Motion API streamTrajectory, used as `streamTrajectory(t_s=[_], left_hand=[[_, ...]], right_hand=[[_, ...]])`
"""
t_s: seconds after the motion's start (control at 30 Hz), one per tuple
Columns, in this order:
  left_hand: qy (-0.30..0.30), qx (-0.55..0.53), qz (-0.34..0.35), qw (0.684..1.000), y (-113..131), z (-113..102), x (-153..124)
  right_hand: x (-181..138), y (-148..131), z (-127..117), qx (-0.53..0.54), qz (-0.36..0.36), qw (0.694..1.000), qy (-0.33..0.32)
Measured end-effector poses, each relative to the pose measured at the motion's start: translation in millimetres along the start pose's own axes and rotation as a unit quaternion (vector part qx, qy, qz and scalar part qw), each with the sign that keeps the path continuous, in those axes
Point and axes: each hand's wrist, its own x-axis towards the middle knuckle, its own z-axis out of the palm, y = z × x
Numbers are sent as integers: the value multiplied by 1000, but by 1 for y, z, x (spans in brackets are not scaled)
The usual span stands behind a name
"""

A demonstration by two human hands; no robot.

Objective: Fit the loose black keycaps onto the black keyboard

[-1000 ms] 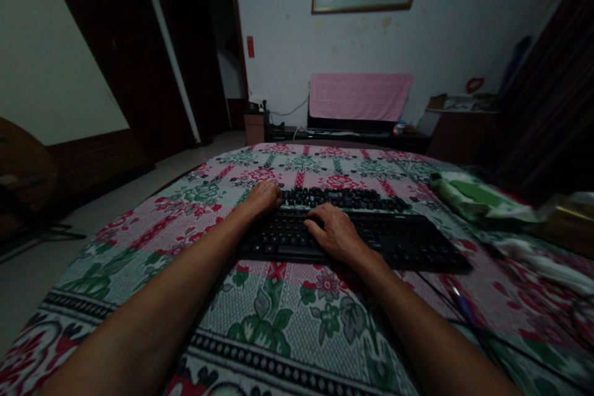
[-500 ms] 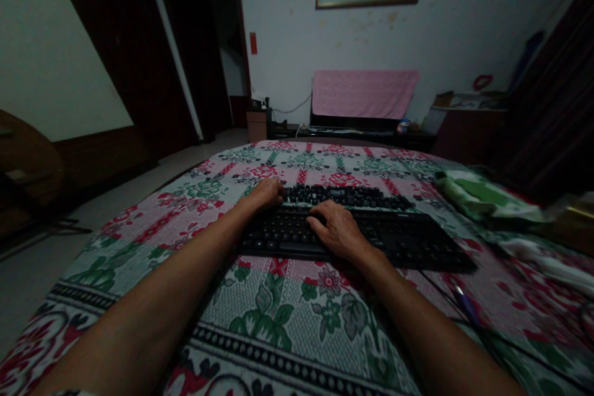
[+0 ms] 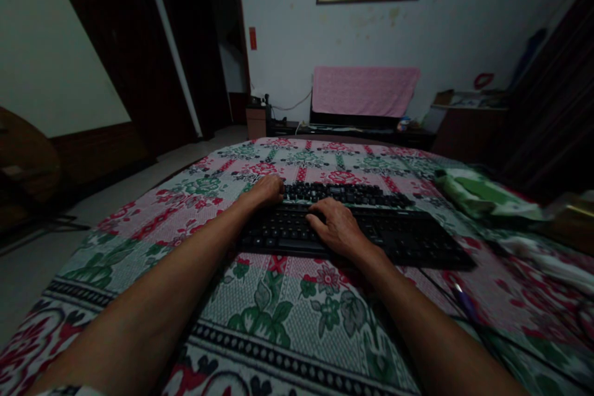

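Observation:
A black keyboard (image 3: 288, 244) lies on the patterned tablecloth in front of me, with lettered keys along its front left part. Just behind its back edge is a long heap of loose black keycaps (image 3: 346, 192). At the left end of that heap is my left hand (image 3: 268, 190), its fingers curled down and closed; whatever they hold is hidden. My right hand (image 3: 336, 224) rests over the middle of the keyboard, fingers bent, with a gap showing between thumb and forefinger. I see nothing held in it.
A keyboard cable (image 3: 436, 286) and a purple pen-like item (image 3: 464, 302) lie at right. Farther right are a green package (image 3: 487, 195) and a crumpled white item (image 3: 547, 263). Beyond the table, a pink cloth (image 3: 364, 91) hangs over a dark screen.
The view has tipped slightly, so the room sits a little higher. Both hands stay at nearly the same spots on the keyboard and keycaps.

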Motion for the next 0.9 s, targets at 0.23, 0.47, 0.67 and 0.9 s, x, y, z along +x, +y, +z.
streamTrajectory(t_s=[0.23, 0.47, 0.67, 0.9], left_hand=[[-1, -13, 7, 1000, -4, 3, 6], [20, -41, -16, 999, -5, 4, 2], [52, -71, -48, 995, -12, -20, -18], [-64, -222, 20, 973, -24, -36, -55]], right_hand=[[0, -1, 0, -6, 3, 1000, -3], [1, 0, 2, -3, 5, 1000, -9], [1, 0, 1, -9, 2, 1000, -8], [1, -1, -1, -10, -3, 1000, -14]])
